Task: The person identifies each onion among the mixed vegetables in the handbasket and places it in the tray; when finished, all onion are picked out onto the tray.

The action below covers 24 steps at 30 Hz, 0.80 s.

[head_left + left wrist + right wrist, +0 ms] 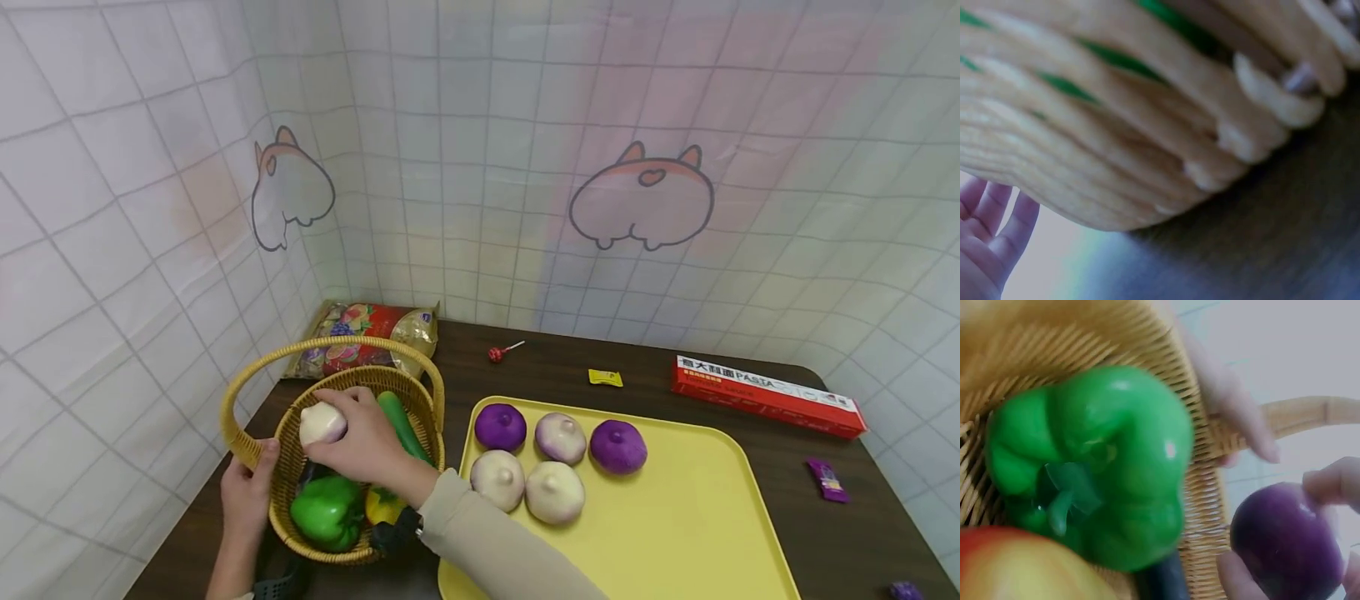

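My right hand (367, 442) holds a white-and-purple toy onion (322, 423) above the wicker basket (302, 542), pinched between thumb and fingers. In the right wrist view the onion's dark purple underside (1285, 544) faces the camera. My left hand (246, 500) grips the basket's left side where the arched handle (247, 379) meets the rim. Inside the basket lie a green bell pepper (327, 510), a long green cucumber (403, 423), a yellow-and-red piece (1016, 569) and a dark, partly hidden item (1163, 578).
A yellow tray (675, 517) right of the basket bears several purple and whitish onions (553, 492). Behind are a candy bag (360, 337), a lollipop (497, 354), a yellow packet (605, 377) and a red pasta box (768, 396). A purple wrapped sweet (828, 481) lies at right.
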{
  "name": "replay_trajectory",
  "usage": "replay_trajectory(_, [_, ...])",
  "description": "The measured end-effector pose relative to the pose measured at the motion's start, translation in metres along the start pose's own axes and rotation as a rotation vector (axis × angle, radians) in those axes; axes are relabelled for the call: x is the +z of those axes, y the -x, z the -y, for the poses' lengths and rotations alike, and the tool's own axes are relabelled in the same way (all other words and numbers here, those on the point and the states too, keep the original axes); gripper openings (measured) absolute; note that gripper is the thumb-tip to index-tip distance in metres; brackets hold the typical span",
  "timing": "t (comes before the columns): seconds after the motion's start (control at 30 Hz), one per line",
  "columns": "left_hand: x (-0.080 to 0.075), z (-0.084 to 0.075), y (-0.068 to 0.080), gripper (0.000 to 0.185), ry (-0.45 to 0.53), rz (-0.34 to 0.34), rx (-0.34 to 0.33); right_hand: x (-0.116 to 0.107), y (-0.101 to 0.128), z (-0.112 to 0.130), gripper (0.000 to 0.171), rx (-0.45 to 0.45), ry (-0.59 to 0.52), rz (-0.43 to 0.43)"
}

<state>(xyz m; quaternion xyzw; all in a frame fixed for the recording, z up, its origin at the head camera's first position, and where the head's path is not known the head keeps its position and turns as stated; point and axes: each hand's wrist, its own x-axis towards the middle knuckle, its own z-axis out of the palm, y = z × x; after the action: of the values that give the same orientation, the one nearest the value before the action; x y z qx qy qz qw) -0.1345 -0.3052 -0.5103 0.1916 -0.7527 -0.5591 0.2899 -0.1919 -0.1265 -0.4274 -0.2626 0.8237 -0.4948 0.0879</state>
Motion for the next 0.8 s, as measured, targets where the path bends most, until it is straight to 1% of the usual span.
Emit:
replay_trajectory(0.1, [0.001,-0.002,-0.001,0.006,-0.007,-0.003,0.007,-0.013,0.011,0.001,0.06,-0.036,-0.006,0.009])
replay_trajectory(0.23, [0.0,-0.003,0.0,0.013,-0.019,-0.004,-0.007,-0.026,0.027,-0.004,0.058,-0.08,-0.002,0.008])
replay_trajectory(0.3, [0.0,-0.002,0.0,0.016,-0.018,-0.002,-0.021,-0.031,0.035,-0.008,0.058,-0.078,-0.023,0.009])
replay_trajectory(0.4, [-0.001,-0.001,-0.001,0.015,-0.014,0.004,-0.032,-0.037,0.046,-0.015,0.062,-0.074,-0.072,-0.002])
replay_trajectory(0.47, [-0.001,0.0,-0.002,0.014,-0.011,0.006,-0.041,-0.041,0.054,-0.02,0.064,-0.09,-0.094,-0.015])
replay_trajectory(0.57, [-0.001,0.001,-0.002,0.007,-0.012,0.002,-0.051,-0.047,0.065,-0.027,0.067,-0.153,-0.113,-0.061])
replay_trajectory(0.63, [0.0,0.001,-0.001,0.005,-0.002,-0.001,-0.054,-0.051,0.072,-0.032,0.066,-0.207,-0.133,-0.094])
replay_trajectory(0.73, [0.0,-0.001,0.0,0.009,0.001,-0.003,-0.044,-0.058,0.083,-0.039,0.065,-0.265,-0.158,-0.142])
replay_trajectory(0.8, [0.0,-0.001,0.0,0.009,0.001,-0.002,-0.033,-0.063,0.089,-0.043,0.065,-0.287,-0.139,-0.173])
